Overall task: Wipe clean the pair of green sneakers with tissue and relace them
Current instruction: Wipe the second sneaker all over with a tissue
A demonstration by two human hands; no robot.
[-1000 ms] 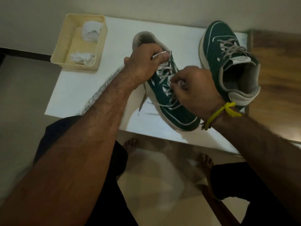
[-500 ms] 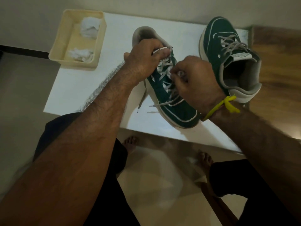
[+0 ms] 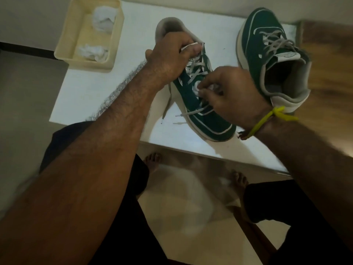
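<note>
A: What are the fingers doing?

B: The right hand (image 3: 232,96), middle right of the frame, has its fingertips (image 3: 200,91) pinched on the white lace (image 3: 196,73) at the middle eyelets. The left hand (image 3: 170,58), upper middle, is curled round the tongue and collar of the same shoe, thumb pressing the tongue's edge.

A: Which shoe?

B: The near green sneaker (image 3: 208,119), lying on the white table (image 3: 86,96) at the centre, toe toward the lower edge of the frame. Two loose lace ends trail onto the table just left of it.

A: And its pair?

B: The second green sneaker (image 3: 267,44) sits at the upper right, laced, apart from the first, its heel just behind the right wrist, which wears a yellow band (image 3: 267,119).

A: Any tissue?

B: Two crumpled tissues (image 3: 103,18) lie in a cream tray (image 3: 65,46) at the upper left corner of the table, well apart from the shoes.
</note>
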